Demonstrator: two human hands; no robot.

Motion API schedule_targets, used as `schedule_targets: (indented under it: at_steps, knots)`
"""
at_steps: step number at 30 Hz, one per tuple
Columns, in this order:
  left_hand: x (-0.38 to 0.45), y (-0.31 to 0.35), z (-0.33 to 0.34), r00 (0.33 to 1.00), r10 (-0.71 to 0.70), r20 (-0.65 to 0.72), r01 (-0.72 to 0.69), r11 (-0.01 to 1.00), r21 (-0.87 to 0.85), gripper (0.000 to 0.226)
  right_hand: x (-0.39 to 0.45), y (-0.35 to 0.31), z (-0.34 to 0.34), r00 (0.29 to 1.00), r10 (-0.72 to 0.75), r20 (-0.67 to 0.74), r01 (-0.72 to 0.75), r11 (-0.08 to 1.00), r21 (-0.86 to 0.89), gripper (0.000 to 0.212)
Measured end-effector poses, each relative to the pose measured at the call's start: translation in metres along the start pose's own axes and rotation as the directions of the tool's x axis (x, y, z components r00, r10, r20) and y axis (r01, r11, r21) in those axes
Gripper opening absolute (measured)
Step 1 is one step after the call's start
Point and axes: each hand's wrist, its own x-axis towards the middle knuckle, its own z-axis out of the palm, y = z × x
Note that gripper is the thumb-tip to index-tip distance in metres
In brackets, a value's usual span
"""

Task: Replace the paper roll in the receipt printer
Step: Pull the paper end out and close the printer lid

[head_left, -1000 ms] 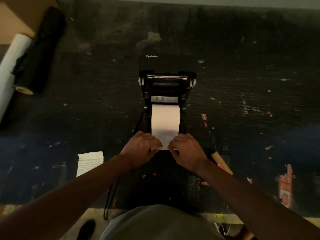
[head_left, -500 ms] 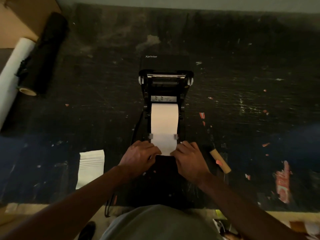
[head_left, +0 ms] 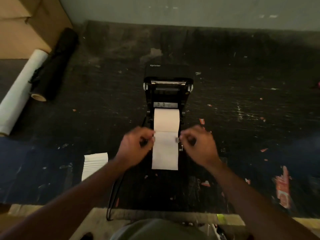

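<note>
A black receipt printer (head_left: 168, 94) stands open in the middle of the dark table, its lid (head_left: 155, 70) tipped back. A white paper roll (head_left: 166, 118) sits in its bay. The loose strip of paper (head_left: 164, 153) runs toward me over the printer's front, between two small grey guide tabs (head_left: 177, 139), and lies free. My left hand (head_left: 135, 146) is at the strip's left edge and my right hand (head_left: 199, 146) at its right edge. Both are blurred, with fingers curled by the tabs. Whether they grip anything is unclear.
A long white roll (head_left: 19, 94) and a black roll (head_left: 53, 63) lie at the far left beside a cardboard box (head_left: 22, 23). A white ribbed sheet (head_left: 95, 163) lies left of my left arm. A black cable (head_left: 112, 196) hangs over the table's front edge. Red scraps (head_left: 283, 187) lie to the right.
Both hands have let go of the paper's end and moved apart and up to the strip's sides. The strip reaches further toward me and lies flat.
</note>
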Motion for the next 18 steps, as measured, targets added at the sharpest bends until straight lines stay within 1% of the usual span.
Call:
schedule_targets:
  at_steps: [2, 4, 5, 6, 7, 9, 10, 12, 14, 16, 18]
  knots:
    - [0.039, 0.009, -0.024, 0.98, -0.1, -0.172, 0.091, 0.994, -0.06, 0.023, 0.045, -0.006, -0.024, 0.983, 0.087, -0.159, -0.074, 0.994, 0.084, 0.01]
    - [0.086, 0.02, -0.047, 0.925, -0.21, -0.316, 0.182, 0.976, -0.118, 0.028, 0.092, -0.016, -0.047, 0.951, 0.177, -0.255, -0.145, 0.979, 0.141, 0.018]
    - [0.109, 0.026, -0.057, 0.902, -0.262, -0.342, 0.223, 0.963, -0.152, 0.034, 0.114, -0.023, -0.057, 0.941, 0.23, -0.247, -0.193, 0.967, 0.166, 0.027]
    - [0.13, 0.029, -0.064, 0.891, -0.315, -0.326, 0.267, 0.946, -0.184, 0.041, 0.133, -0.032, -0.066, 0.938, 0.286, -0.196, -0.25, 0.949, 0.192, 0.037]
    - [0.146, 0.033, -0.069, 0.889, -0.37, -0.27, 0.319, 0.923, -0.217, 0.048, 0.15, -0.038, -0.072, 0.934, 0.338, -0.117, -0.309, 0.927, 0.213, 0.045]
    - [0.165, 0.043, -0.073, 0.888, -0.438, -0.14, 0.392, 0.88, -0.268, 0.057, 0.17, -0.047, -0.075, 0.923, 0.385, 0.01, -0.379, 0.903, 0.203, 0.052]
    - [0.167, 0.048, -0.074, 0.892, -0.44, -0.108, 0.404, 0.881, -0.247, 0.056, 0.174, -0.048, -0.073, 0.921, 0.389, 0.019, -0.385, 0.904, 0.185, 0.053]
    - [0.158, 0.057, -0.075, 0.906, -0.406, -0.121, 0.392, 0.912, -0.125, 0.049, 0.17, -0.047, -0.071, 0.914, 0.403, -0.044, -0.391, 0.905, 0.171, 0.051]
    - [0.138, 0.063, -0.074, 0.916, -0.355, -0.185, 0.356, 0.934, -0.03, 0.043, 0.151, -0.046, -0.07, 0.906, 0.406, -0.12, -0.38, 0.905, 0.193, 0.045]
    - [0.11, 0.063, -0.069, 0.919, -0.325, -0.221, 0.329, 0.944, -0.018, 0.04, 0.121, -0.048, -0.069, 0.899, 0.411, -0.153, -0.369, 0.898, 0.239, 0.037]
    - [0.081, 0.061, -0.061, 0.916, -0.323, -0.237, 0.315, 0.946, -0.072, 0.042, 0.086, -0.049, -0.062, 0.894, 0.417, -0.166, -0.359, 0.886, 0.294, 0.031]
